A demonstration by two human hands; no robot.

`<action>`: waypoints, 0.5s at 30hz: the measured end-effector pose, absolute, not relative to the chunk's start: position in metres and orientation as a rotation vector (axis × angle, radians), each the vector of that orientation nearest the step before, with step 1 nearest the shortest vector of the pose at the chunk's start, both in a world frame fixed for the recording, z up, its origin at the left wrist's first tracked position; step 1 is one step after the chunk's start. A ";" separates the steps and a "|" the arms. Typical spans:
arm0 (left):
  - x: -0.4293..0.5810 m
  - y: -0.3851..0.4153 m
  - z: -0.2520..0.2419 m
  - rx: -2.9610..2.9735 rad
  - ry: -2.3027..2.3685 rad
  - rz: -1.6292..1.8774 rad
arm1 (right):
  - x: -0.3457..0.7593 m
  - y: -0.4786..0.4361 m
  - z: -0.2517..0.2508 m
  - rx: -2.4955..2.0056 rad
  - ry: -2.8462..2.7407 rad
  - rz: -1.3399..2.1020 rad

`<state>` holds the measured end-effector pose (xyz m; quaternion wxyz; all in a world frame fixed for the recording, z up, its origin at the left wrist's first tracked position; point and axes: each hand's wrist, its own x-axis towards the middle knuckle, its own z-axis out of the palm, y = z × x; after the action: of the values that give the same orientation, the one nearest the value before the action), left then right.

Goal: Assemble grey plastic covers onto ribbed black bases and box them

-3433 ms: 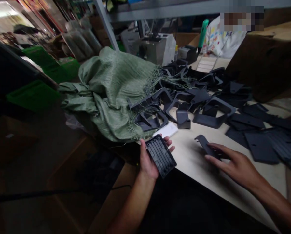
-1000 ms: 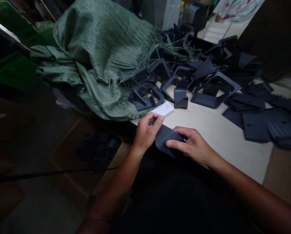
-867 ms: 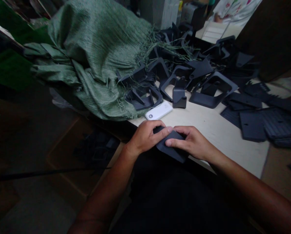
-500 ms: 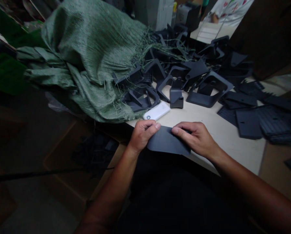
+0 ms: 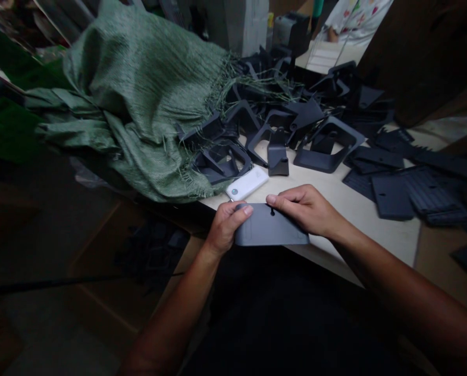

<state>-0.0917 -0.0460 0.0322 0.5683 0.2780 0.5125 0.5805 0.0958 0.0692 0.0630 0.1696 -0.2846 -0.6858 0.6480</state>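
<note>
- Moved: dark grey plastic plate [image 5: 271, 227], tilted between the hands earlier, now lies flat at the front edge of the pale table [image 5: 359, 224], lower centre.
- Left hand [image 5: 229, 228]: fingers curled, holding the plate's left end.
- Right hand [image 5: 306, 205]: fingers extended, tips on the plate's upper edge near its small hole.
- Nearby: white handheld device [image 5: 247, 184] just above the plate; green woven sack [image 5: 139, 104] upper left; dark plastic brackets [image 5: 329, 145] upper right.

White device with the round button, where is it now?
In the head view, the white device lies on the pale workbench just beyond the left hand, by the green woven sack's frayed end and an upright dark plastic bracket.
</note>
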 end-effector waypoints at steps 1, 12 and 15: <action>-0.093 -0.046 0.031 0.654 1.201 1.340 | 0.095 0.072 0.064 -0.814 -1.979 1.818; -0.101 -0.031 0.034 0.380 1.267 2.044 | 0.105 0.081 0.069 -0.934 -1.615 1.560; -0.096 -0.033 0.032 0.478 1.287 2.032 | 0.090 0.061 0.062 -0.856 -1.484 2.039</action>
<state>-0.0962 -0.0327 0.0323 0.3381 0.1834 0.4940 0.7798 0.0902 0.0608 0.0620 0.2369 -0.3124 -0.5414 0.7438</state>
